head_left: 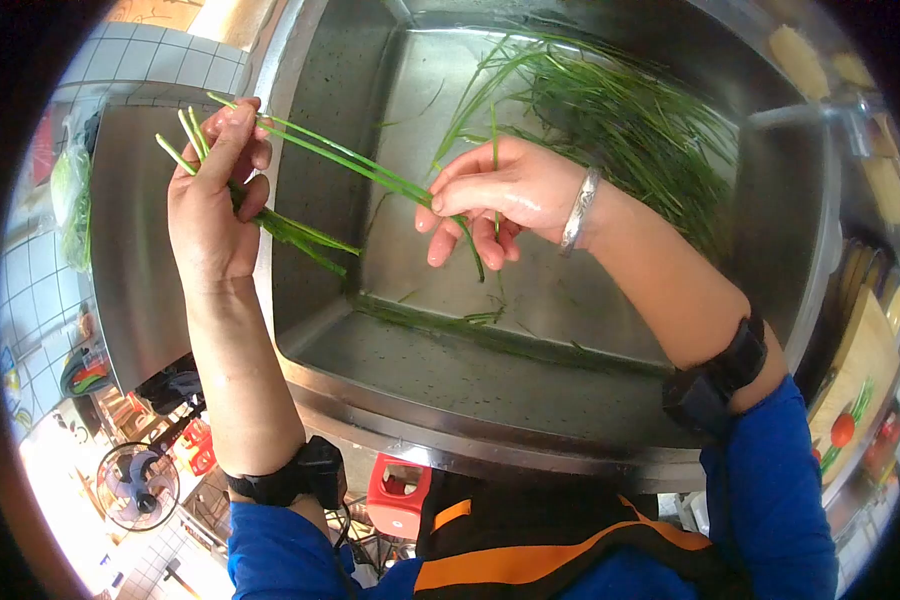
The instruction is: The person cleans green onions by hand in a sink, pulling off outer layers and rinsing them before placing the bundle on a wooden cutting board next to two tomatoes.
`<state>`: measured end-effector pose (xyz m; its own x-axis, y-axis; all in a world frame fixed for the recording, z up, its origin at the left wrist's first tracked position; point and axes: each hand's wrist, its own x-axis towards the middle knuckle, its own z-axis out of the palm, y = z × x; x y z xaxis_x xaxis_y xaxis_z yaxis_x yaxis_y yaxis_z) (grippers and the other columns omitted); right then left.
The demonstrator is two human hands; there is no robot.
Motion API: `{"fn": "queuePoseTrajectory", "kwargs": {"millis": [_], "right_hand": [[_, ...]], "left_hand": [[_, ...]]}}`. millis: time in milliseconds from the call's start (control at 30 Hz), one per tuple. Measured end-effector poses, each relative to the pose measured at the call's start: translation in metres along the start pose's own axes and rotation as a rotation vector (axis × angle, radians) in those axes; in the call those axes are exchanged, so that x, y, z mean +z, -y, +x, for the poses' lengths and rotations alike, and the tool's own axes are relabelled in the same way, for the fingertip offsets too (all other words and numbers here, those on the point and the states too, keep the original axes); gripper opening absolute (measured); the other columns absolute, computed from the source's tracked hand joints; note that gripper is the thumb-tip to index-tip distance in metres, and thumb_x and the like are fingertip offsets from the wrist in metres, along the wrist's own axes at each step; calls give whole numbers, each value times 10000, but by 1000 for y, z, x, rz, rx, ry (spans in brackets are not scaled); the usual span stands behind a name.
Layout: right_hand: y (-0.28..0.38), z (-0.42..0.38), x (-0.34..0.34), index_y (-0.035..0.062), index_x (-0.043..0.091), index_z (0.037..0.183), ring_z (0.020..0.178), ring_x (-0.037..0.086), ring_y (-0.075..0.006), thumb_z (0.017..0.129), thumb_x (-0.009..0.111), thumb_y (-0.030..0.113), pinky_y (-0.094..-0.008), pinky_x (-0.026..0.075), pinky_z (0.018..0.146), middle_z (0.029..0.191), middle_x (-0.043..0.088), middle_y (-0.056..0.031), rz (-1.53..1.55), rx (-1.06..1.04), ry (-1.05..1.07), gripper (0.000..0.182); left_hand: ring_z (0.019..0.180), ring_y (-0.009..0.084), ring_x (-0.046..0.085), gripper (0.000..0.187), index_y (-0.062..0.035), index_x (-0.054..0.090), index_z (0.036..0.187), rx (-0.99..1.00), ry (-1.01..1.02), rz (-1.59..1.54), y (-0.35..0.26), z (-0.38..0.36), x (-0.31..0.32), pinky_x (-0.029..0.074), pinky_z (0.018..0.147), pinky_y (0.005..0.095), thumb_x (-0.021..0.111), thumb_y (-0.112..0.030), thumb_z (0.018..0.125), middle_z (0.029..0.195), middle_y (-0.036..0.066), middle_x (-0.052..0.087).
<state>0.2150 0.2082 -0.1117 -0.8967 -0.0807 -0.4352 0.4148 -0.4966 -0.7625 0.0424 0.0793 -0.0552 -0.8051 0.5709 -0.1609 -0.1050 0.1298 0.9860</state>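
Observation:
My left hand (220, 190) is closed round a small bunch of green stalks (295, 235), their pale ends pointing up and left. Between its thumb and finger it also pinches one end of a long green stalk (340, 152). That stalk runs across to my right hand (480, 200), whose thumb and index finger pinch it near the leafy end; the other fingers are spread. A thin green blade lies over the right fingers. Both hands are above a metal sink (320, 330). A large heap of long green leaves (630, 130) lies in the sink at the upper right.
Loose bits of leaf (470, 318) lie on the sink bottom. A faucet (820, 115) reaches in from the right. Beyond the right rim are a cutting board (860, 365) and a tomato (842, 430). A red stool (398, 495) stands below the front rim.

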Motion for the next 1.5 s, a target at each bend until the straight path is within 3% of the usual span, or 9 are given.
{"fn": "queuePoseTrajectory", "kwargs": {"millis": [567, 733, 867, 1100, 1167, 1233, 1367, 1467, 1500], "right_hand": [[-73, 11, -37, 32, 564, 713, 469, 522, -111, 703, 492, 174, -233, 426, 444, 588, 567, -66, -130, 84, -200, 160], [-107, 2, -43, 66, 607, 819, 749, 587, -218, 691, 540, 142, -334, 469, 608, 834, 608, -64, -1627, 454, -74, 164], [-82, 3, -20, 87, 611, 871, 878, 556, -235, 674, 571, 129, -332, 460, 672, 925, 589, -87, -1741, 732, 233, 205], [-27, 73, -28, 81, 604, 718, 823, 540, -229, 656, 508, 79, -347, 450, 630, 755, 598, -81, -1796, -162, -368, 115], [-58, 110, -50, 94, 597, 705, 831, 517, -228, 613, 517, 102, -363, 422, 669, 731, 594, -62, -1861, -803, -546, 121], [-71, 113, -39, 104, 594, 680, 778, 540, -233, 595, 518, 136, -377, 394, 707, 732, 599, -53, -2034, -436, -232, 118], [-117, 77, -5, 85, 586, 613, 624, 566, -253, 643, 504, 163, -380, 430, 615, 671, 592, -98, -1652, -466, 327, 117], [-84, 68, -21, 88, 614, 743, 666, 576, -216, 712, 559, 237, -333, 457, 573, 702, 599, -74, -1435, 66, -132, 162], [-74, 66, -28, 64, 602, 771, 672, 573, -187, 760, 518, 246, -316, 461, 555, 712, 597, -66, -892, 48, -189, 200]], "left_hand": [[581, 56, 476, 131, -23, 556, 861, 284, -212, -133, -10, -5, -12, 220, 377, 138, 571, -93, 751, 691, 30, 540], [693, 99, 485, 150, -18, 507, 903, 268, -26, -236, -25, -6, -36, 240, 390, 166, 451, -133, 825, 780, 50, 531], [744, 139, 471, 158, -31, 465, 909, 172, -14, -213, -31, -15, -39, 306, 486, 210, 369, -144, 856, 761, 69, 501], [730, 170, 402, 123, -48, 437, 880, 93, 175, -401, -18, -27, -25, 317, 672, 309, 384, -156, 853, 720, 43, 400], [552, 102, 306, 112, -59, 433, 898, 4, 105, -353, -21, -36, -10, 312, 517, 215, 402, -155, 848, 639, 3, 309], [468, 62, 274, 110, -67, 446, 881, -56, 50, -283, -18, -41, -7, 229, 386, 185, 415, -166, 843, 605, -21, 286], [378, 23, 167, 96, -67, 464, 870, -91, -16, -267, -10, -43, -11, 121, 322, 164, 437, -150, 832, 513, -60, 226], [365, 22, 178, 119, -40, 477, 887, -132, -12, -216, -3, -46, -14, 120, 323, 170, 456, -137, 821, 496, -59, 230], [364, 22, 187, 131, -29, 482, 894, -156, 18, -165, -1, -48, -13, 122, 325, 171, 463, -133, 817, 491, -59, 234]]}}
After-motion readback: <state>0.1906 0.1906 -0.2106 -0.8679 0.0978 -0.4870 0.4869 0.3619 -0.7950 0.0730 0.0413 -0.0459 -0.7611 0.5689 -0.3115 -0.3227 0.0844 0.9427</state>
